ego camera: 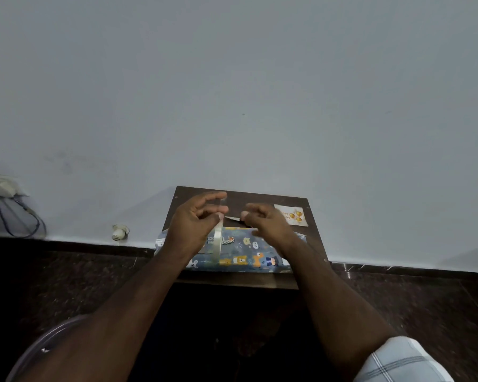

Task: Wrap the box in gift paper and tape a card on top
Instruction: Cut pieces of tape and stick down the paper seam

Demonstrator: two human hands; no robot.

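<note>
With my left hand gripping the tape roll and my right hand pinching its free end over the wrapped box at the table's near edge, I should pull taut, card waiting far-right.

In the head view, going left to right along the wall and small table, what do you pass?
Wall socket with cables → white plug on the floor → left hand holding the tape roll → right hand → card.
</note>
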